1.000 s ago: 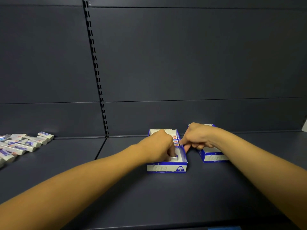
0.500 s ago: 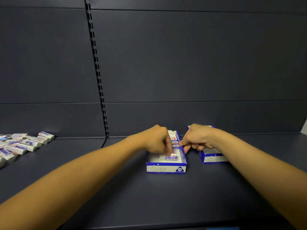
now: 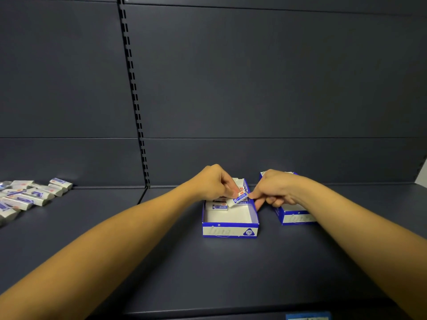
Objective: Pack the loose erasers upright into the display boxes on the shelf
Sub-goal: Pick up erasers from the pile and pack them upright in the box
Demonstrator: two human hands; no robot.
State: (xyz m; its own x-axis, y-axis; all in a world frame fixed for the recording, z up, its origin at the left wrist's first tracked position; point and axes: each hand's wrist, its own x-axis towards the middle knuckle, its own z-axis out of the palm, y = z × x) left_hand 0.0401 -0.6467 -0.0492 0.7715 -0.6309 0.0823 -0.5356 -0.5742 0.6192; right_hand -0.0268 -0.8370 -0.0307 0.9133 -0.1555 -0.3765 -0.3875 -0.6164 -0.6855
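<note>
A blue and white display box (image 3: 230, 230) stands on the dark shelf, its front half bare, with several erasers packed at its back and one eraser (image 3: 219, 207) in front of them. My left hand (image 3: 213, 182) pinches a white and blue eraser (image 3: 239, 197), tilted, just above those in the box. My right hand (image 3: 276, 189) has curled fingers with thumb and forefinger at the box's right wall by that eraser's end. A second display box (image 3: 293, 215) sits to the right, mostly hidden behind my right hand.
A pile of several loose erasers (image 3: 25, 196) lies at the far left of the shelf. A slotted upright (image 3: 136, 105) runs down the back panel. The shelf's front edge (image 3: 231, 311) is near the bottom.
My left hand has lifted from the box floor and drawn back, now holding one eraser tilted above the row. My right hand has stayed at the box's right wall.
</note>
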